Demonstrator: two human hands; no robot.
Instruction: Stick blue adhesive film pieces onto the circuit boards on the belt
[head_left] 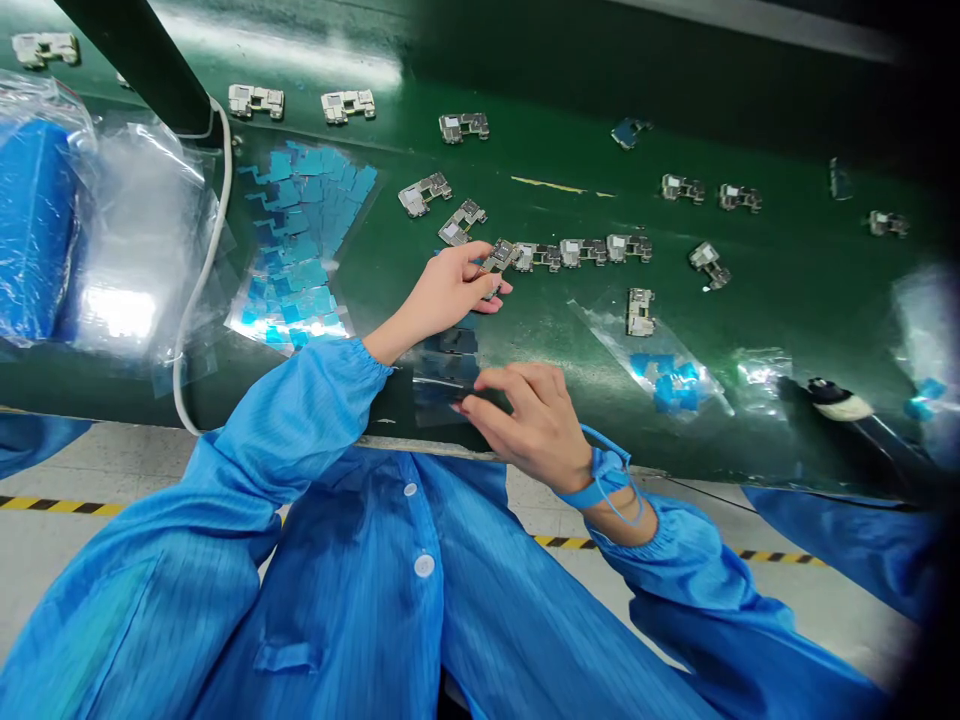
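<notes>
My left hand [457,285] is closed on a small phone circuit board [501,255], holding it tilted between thumb and fingers just above the bench. Close by lie more boards: two up and to the left, and a row whose nearest board [537,257] is right beside my fingertips. Below the left hand, at the bench's front edge, lies a clear sheet of dark film stickers [444,368]. My right hand [529,415] has thumb and index finger pinched at that sheet's right edge; a single sticker between them cannot be made out.
A fan of blue film stickers [311,220] lies to the left, next to a white cable [217,220] and plastic bags [135,240]. Rightward are a clear sheet with blue stickers [667,380], a black-and-white tool [840,400] and scattered boards [682,188]. A dark post [142,60] stands upper left.
</notes>
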